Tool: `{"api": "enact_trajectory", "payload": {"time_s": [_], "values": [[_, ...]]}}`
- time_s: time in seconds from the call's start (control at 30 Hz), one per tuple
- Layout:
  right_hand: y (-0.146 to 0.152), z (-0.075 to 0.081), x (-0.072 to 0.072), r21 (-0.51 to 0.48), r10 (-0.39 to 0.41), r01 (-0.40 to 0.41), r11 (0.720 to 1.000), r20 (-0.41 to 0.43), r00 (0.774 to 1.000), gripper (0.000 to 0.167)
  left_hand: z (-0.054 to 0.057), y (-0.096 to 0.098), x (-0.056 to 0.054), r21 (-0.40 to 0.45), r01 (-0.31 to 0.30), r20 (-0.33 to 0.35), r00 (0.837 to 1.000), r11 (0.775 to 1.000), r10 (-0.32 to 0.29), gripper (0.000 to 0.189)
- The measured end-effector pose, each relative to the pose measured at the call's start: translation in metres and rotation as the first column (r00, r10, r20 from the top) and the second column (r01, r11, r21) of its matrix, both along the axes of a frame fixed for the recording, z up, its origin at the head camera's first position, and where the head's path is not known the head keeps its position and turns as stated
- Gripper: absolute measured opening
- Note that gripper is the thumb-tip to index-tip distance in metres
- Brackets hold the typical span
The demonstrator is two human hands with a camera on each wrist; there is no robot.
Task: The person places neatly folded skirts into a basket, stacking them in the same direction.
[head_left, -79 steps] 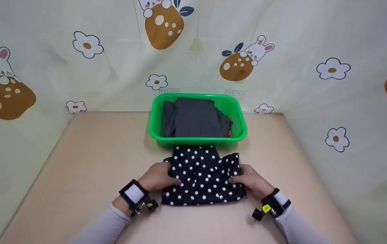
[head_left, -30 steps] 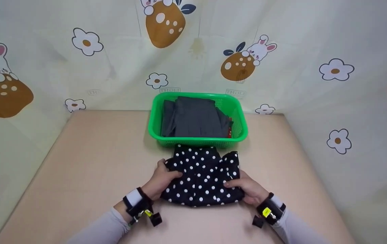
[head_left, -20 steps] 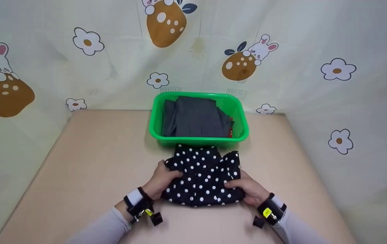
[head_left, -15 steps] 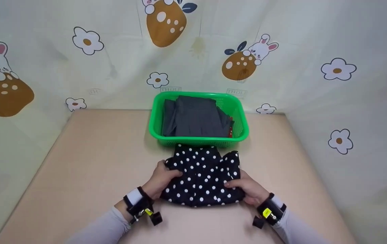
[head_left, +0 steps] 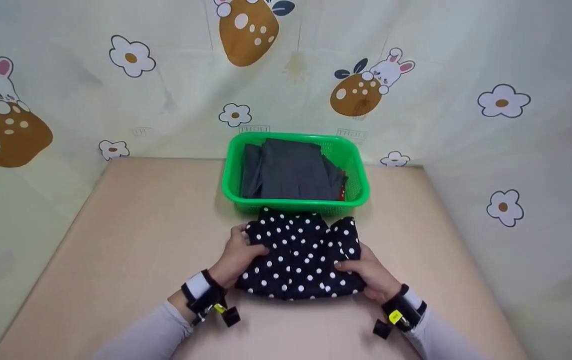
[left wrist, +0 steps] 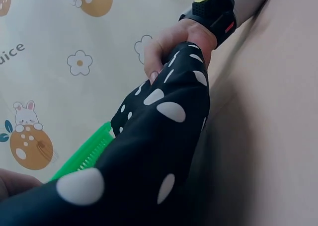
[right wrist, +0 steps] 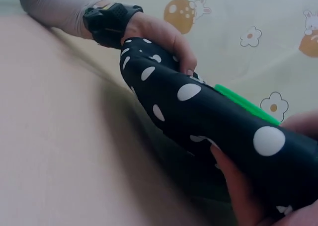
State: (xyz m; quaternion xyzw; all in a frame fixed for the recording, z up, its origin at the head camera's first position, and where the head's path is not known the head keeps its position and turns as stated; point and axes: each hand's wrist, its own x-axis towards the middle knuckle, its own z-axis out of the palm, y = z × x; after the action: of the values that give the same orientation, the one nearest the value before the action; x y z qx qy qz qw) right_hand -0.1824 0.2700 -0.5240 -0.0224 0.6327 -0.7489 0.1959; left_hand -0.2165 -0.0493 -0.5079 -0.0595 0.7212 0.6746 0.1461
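A folded black garment with white polka dots [head_left: 301, 255] is held between both hands, in front of the basket. My left hand [head_left: 238, 255] grips its left side, thumb on top and fingers beneath. On the right side, my right hand [head_left: 375, 277] holds it the same way, thumb over the dotted cloth. Seen low from the left wrist, the dotted cloth [left wrist: 164, 116] is raised over the tabletop, with a shadow under it. In the right wrist view, the right hand's fingers [right wrist: 236, 186] curl under the cloth's lower side.
Just beyond the garment stands a green plastic basket [head_left: 296, 204]. Folded dark grey clothing [head_left: 293, 170] lies in it, with a bit of red cloth [head_left: 343, 186] at its right. A printed fabric wall [head_left: 180, 100] rises behind the beige tabletop [head_left: 140, 215].
The garment was flat on the table earlier; both hands have since shifted their grip and lifted it. Lately it has moved slightly toward the basket, its far edge nearer the basket's front.
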Motion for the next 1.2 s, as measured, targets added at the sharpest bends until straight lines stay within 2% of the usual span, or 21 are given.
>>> {"api": "enact_trajectory", "payload": {"time_s": [0.27, 0.43, 0.53, 0.6, 0.7, 0.87, 0.97, 1.07, 1.2], "values": [[0.004, 0.023, 0.01, 0.038, -0.061, 0.063, 0.997, -0.067, 0.996, 0.073, 0.029, 0.002, 0.006, 0.012, 0.053, -0.083, 0.995, 0.999, -0.052, 0.086], [0.005, 0.04, 0.017, -0.004, -0.044, 0.044, 0.999, -0.125, 0.991, 0.071, 0.053, -0.006, 0.01, 0.066, 0.088, -0.186, 0.98, 0.994, -0.075, 0.089], [0.004, 0.049, 0.017, -0.022, -0.039, 0.036, 0.999, -0.146, 0.989, 0.068, 0.066, -0.013, 0.011, 0.095, 0.1, -0.218, 0.973, 0.99, -0.077, 0.09], [0.002, 0.053, 0.016, -0.015, -0.051, 0.05, 0.999, -0.149, 0.987, 0.068, 0.071, -0.017, 0.011, 0.101, 0.104, -0.226, 0.971, 0.989, -0.079, 0.09], [-0.001, 0.057, 0.011, 0.001, -0.081, 0.082, 0.997, -0.147, 0.986, 0.071, 0.072, -0.022, 0.007, 0.096, 0.095, -0.231, 0.97, 0.991, -0.071, 0.092], [-0.005, 0.061, -0.004, 0.038, -0.137, 0.144, 0.989, -0.153, 0.979, 0.074, 0.066, -0.027, -0.002, 0.084, 0.053, -0.237, 0.971, 0.995, -0.032, 0.092], [-0.006, 0.067, -0.014, 0.058, -0.147, 0.157, 0.986, -0.145, 0.978, 0.074, 0.063, -0.028, -0.012, 0.071, 0.029, -0.247, 0.969, 0.997, -0.011, 0.091], [-0.007, 0.078, -0.025, 0.055, -0.139, 0.148, 0.987, -0.137, 0.981, 0.072, 0.068, -0.026, -0.025, 0.057, 0.014, -0.248, 0.969, 0.998, 0.0, 0.092], [-0.007, 0.098, -0.043, 0.047, -0.141, 0.149, 0.988, -0.147, 0.979, 0.07, 0.082, -0.023, -0.046, 0.064, 0.002, -0.229, 0.973, 0.998, 0.012, 0.094]]}}
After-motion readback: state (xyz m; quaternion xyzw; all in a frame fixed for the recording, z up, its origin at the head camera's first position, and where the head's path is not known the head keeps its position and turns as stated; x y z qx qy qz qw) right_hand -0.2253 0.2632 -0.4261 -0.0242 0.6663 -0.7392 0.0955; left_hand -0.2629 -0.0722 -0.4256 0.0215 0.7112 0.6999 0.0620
